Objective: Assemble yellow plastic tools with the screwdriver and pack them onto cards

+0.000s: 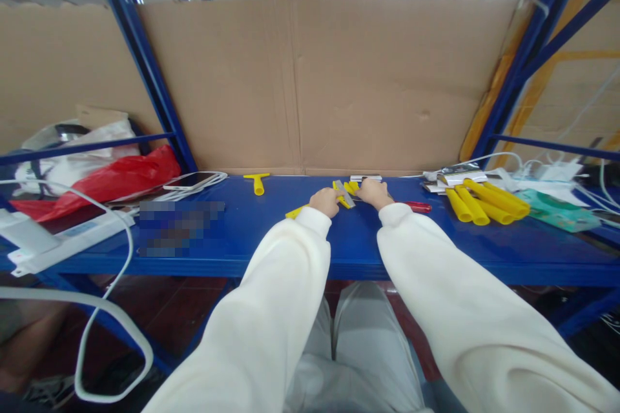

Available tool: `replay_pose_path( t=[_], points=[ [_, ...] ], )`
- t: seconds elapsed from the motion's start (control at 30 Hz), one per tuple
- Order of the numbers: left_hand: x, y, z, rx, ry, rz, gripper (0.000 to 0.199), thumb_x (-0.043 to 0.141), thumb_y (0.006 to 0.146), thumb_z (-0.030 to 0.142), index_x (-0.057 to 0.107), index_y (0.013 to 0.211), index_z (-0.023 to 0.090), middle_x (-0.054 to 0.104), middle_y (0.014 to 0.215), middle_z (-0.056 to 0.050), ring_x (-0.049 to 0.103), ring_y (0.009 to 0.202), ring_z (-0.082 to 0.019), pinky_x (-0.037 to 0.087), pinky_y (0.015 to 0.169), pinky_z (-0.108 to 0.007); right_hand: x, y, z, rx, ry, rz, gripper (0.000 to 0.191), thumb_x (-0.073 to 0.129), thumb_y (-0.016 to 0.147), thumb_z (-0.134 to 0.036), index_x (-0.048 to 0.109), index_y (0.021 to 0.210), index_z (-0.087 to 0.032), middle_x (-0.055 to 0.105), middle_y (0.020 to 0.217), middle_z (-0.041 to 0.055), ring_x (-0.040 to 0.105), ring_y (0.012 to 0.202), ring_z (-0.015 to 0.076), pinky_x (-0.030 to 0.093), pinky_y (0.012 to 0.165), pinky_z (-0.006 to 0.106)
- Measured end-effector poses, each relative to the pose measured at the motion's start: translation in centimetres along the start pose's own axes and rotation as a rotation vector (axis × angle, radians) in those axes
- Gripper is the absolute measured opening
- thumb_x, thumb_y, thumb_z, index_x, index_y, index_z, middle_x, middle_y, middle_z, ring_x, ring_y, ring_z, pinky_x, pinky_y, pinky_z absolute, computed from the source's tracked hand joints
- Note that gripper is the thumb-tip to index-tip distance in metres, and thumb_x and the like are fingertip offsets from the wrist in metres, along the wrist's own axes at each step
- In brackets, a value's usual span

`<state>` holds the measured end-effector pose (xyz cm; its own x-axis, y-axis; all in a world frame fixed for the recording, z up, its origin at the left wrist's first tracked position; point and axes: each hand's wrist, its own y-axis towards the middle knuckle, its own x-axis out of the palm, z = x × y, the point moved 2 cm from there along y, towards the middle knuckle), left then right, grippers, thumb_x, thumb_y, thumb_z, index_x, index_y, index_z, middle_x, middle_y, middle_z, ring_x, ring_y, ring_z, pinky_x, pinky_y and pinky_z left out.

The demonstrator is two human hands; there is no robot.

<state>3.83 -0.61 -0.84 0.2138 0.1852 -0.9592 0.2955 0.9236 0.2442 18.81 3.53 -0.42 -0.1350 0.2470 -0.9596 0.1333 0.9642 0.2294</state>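
My left hand (324,202) is closed around the handle of a yellow T-shaped scraper (296,211); the handle end shows left of my fist. On the other side of the fist is its head, with a grey metal strip (345,194) across it. My right hand (372,193) is bent in close to that head, its fingers closed by a small yellow part (352,187); whether they grip this part is unclear. Behind the right hand lies a flat silvery piece (365,177). A red-handled tool (419,206) pokes out beside the right cuff.
One yellow T-shaped piece (258,184) stands at the back left of the blue table (271,245). Several yellow handles (484,203) are piled at right, near a green packet (557,210). A phone (194,181), red bag (121,181) and power strip (72,242) lie left. Cardboard (387,84) walls the back.
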Motion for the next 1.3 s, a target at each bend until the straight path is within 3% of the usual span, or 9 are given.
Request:
replay_pose_path(
  t=[0.27, 0.47, 1.03, 1.3],
  points=[
    [0.0, -0.2, 0.1, 0.004, -0.020, 0.018, 0.043, 0.054, 0.095, 0.020, 0.066, 0.133, 0.036, 0.069, 0.130, -0.006, 0.065, 0.119, -0.025, 0.052, 0.099, -0.034, -1.9, -0.5, 1.8, 0.042, 0.112, 0.179, 0.032, 0.050, 0.090, -0.028, 0.075, 0.105, -0.016, 0.073, 0.112, 0.0173, 0.065, 0.113, 0.0303, 0.041, 0.095, 0.040],
    [0.0, -0.1, 0.2, 0.003, -0.030, 0.009, 0.043, 0.054, 0.095, 0.021, 0.065, 0.134, 0.036, 0.069, 0.131, -0.005, 0.065, 0.120, -0.024, 0.051, 0.100, -0.033, -2.9, -0.7, 3.0, -0.018, 0.209, 0.347, 0.029, 0.047, 0.090, -0.027, 0.073, 0.097, -0.018, 0.070, 0.111, 0.0144, 0.063, 0.108, 0.0286, 0.042, 0.093, 0.040],
    [0.1, 0.1, 0.1, 0.084, -0.079, -0.018, 0.041, 0.053, 0.096, 0.020, 0.066, 0.134, 0.032, 0.067, 0.134, -0.004, 0.062, 0.124, -0.020, 0.047, 0.103, -0.026, -2.8, -0.9, 2.7, -0.110, 0.255, 0.348, 0.023, 0.048, 0.094, -0.028, 0.069, 0.097, -0.018, 0.068, 0.108, 0.0132, 0.062, 0.104, 0.0262, 0.042, 0.089, 0.037],
    [0.2, 0.1, 0.2, 0.093, -0.078, -0.023, 0.042, 0.052, 0.096, 0.019, 0.066, 0.133, 0.031, 0.067, 0.135, -0.005, 0.062, 0.124, -0.021, 0.047, 0.103, -0.027, -2.6, -0.9, 2.6, -0.091, 0.167, 0.271, 0.021, 0.055, 0.092, -0.030, 0.071, 0.097, -0.018, 0.074, 0.108, 0.0130, 0.067, 0.103, 0.0253, 0.045, 0.084, 0.032]
  ],
)
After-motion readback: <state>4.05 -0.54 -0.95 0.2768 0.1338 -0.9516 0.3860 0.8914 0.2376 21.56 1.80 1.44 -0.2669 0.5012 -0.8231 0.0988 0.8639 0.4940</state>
